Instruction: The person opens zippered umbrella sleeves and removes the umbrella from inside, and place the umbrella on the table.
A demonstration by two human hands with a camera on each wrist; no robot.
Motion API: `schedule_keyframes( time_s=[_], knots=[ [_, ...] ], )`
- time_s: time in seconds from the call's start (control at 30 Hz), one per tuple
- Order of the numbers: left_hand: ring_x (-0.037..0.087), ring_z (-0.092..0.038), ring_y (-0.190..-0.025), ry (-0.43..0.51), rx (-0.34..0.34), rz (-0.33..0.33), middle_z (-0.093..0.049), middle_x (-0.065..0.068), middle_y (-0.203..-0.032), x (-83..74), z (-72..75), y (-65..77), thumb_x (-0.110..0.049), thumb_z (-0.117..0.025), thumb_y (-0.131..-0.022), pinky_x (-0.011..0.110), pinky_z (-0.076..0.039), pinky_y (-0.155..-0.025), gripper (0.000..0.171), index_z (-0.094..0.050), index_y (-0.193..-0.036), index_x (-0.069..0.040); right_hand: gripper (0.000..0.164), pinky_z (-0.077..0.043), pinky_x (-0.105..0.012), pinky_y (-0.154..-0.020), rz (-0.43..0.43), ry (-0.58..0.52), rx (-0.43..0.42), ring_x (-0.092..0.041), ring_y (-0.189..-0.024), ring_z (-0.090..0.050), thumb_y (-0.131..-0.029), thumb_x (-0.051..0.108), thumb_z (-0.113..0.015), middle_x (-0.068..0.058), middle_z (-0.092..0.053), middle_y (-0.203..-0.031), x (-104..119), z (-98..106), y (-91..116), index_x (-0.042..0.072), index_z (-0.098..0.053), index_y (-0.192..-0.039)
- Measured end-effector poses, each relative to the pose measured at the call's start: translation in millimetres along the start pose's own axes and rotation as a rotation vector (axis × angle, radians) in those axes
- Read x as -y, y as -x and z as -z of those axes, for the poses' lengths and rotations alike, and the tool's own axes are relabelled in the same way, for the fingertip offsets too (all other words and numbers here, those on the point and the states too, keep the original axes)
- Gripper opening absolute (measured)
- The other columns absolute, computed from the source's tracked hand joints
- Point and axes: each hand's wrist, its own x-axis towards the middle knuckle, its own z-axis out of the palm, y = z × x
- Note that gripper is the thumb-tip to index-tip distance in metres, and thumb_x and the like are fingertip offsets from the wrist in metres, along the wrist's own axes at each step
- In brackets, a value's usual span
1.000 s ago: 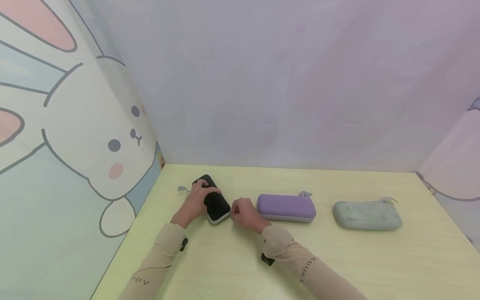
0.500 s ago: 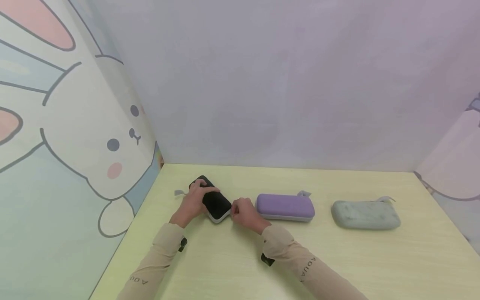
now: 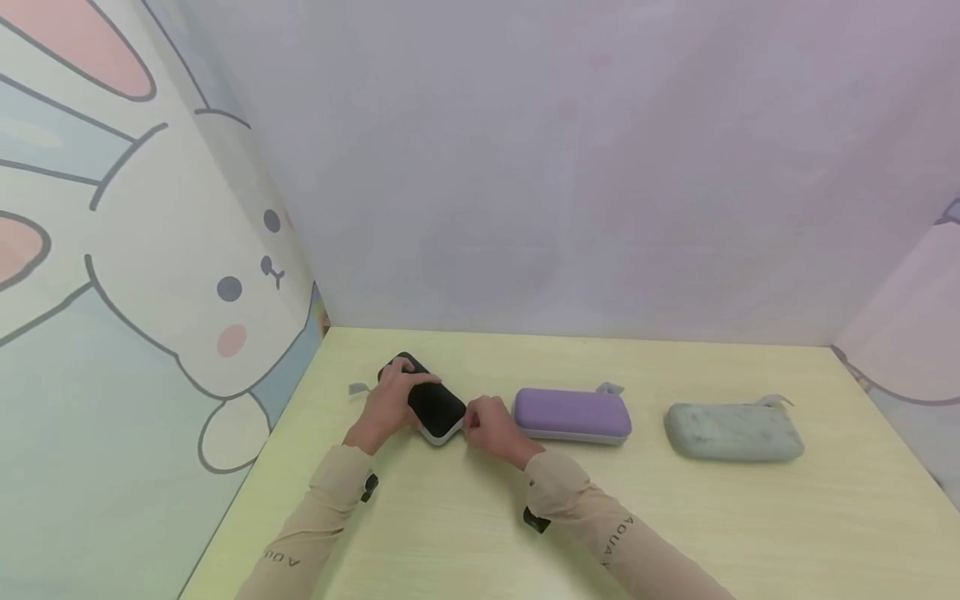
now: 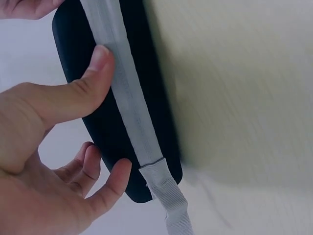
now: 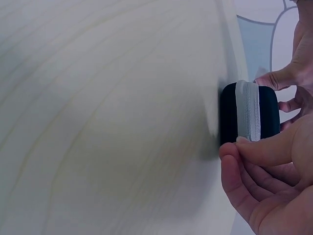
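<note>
A black pencil case [image 3: 435, 408] with a pale grey zipper band [image 4: 128, 93] lies slanted at the table's left. My left hand [image 3: 388, 406] grips it from above; in the left wrist view the thumb presses by the zipper and the fingers curl at the side. A grey fabric loop [image 4: 171, 203] sticks out at its far end. At the near end, my right hand [image 3: 495, 431] has thumb and index finger pinched together against the zipper band, as the right wrist view [image 5: 266, 166] shows. The zipper pull between those fingertips is mostly hidden.
A purple pencil case [image 3: 572, 414] lies just right of my right hand. Farther right rests a grey-green pencil case [image 3: 735, 432] with a fabric loop. A pale wall [image 3: 570, 167] stands behind the table, and a rabbit-printed wall [image 3: 172, 275] on the left.
The black pencil case has turned slightly under my left hand: its near end has shifted right, toward my right hand, and its far end a little left. My right hand has stayed almost still.
</note>
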Motion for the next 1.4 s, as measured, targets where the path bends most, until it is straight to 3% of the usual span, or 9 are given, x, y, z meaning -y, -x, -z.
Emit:
schedule_keyframes(
  time_s=[0.37,0.6,0.77,0.97,1.17,1.27,1.4],
  knots=[
    [0.033,-0.042,-0.111,0.006,-0.015,0.015,-0.045,0.019,-0.117,-4.0,-1.8,-0.2,0.003,-0.090,-0.048,0.044,-0.051,-0.057,0.071,-0.070,-0.112,-0.022,0.016,-0.044,-0.019,-0.052,0.001,0.013,0.004,-0.007,-0.057,-0.050,-0.068,-0.011,-0.059,0.000,-0.060,-0.062,-2,0,2,0.004,-0.064,-0.065],
    [0.034,-0.042,-0.108,-0.056,-0.014,-0.006,-0.047,0.016,-0.114,-3.9,-1.1,-0.8,-0.015,-0.094,-0.050,0.055,-0.046,-0.076,0.071,-0.068,-0.116,-0.023,0.016,-0.044,-0.020,-0.052,0.007,0.022,-0.088,-0.008,-0.058,-0.051,-0.067,-0.013,-0.060,-0.003,-0.062,-0.063,-9,2,2,0.002,-0.063,-0.064],
    [0.034,-0.039,-0.109,-0.108,0.001,-0.029,-0.047,0.013,-0.114,0.0,1.5,-3.1,-0.024,-0.094,-0.050,0.057,-0.039,-0.078,0.073,-0.066,-0.118,-0.024,0.016,-0.045,-0.019,-0.054,-0.010,0.022,-0.073,-0.009,-0.062,-0.052,-0.068,-0.013,-0.060,-0.003,-0.063,-0.068,-8,4,0,0.003,-0.065,-0.067],
    [0.037,-0.036,-0.115,-0.098,0.028,-0.059,-0.045,0.015,-0.121,6.2,4.4,-4.3,-0.031,-0.094,-0.050,0.060,-0.036,-0.081,0.074,-0.064,-0.117,-0.024,0.015,-0.045,-0.020,-0.054,-0.009,0.029,-0.084,-0.010,-0.063,-0.054,-0.068,-0.013,-0.061,-0.004,-0.063,-0.066,-7,3,0,0.001,-0.066,-0.067],
    [0.043,-0.034,-0.123,-0.112,0.074,-0.042,-0.040,0.020,-0.135,22.0,9.0,-4.0,-0.018,-0.092,-0.056,0.065,-0.036,-0.085,0.077,-0.057,-0.124,-0.019,0.013,-0.046,-0.020,-0.054,-0.007,0.016,-0.067,-0.009,-0.062,-0.053,-0.072,-0.011,-0.060,-0.004,-0.064,-0.066,-4,2,0,-0.001,-0.067,-0.069],
    [0.046,-0.035,-0.124,-0.051,0.088,-0.050,-0.038,0.022,-0.138,35.7,13.0,-5.4,-0.004,-0.089,-0.058,0.066,-0.038,-0.086,0.077,-0.054,-0.126,-0.014,0.014,-0.045,-0.020,-0.055,-0.015,0.016,-0.065,-0.009,-0.061,-0.053,-0.072,-0.012,-0.060,-0.004,-0.064,-0.066,-2,2,0,0.000,-0.067,-0.068],
    [0.042,-0.036,-0.128,0.175,0.118,-0.065,-0.041,0.020,-0.139,55.6,19.6,-10.0,0.001,-0.086,-0.060,0.059,-0.035,-0.097,0.077,-0.053,-0.129,-0.010,0.017,-0.045,-0.020,-0.054,-0.019,0.027,-0.084,-0.010,-0.061,-0.053,-0.070,-0.013,-0.059,-0.004,-0.064,-0.065,-1,2,0,0.001,-0.066,-0.066]
  ],
)
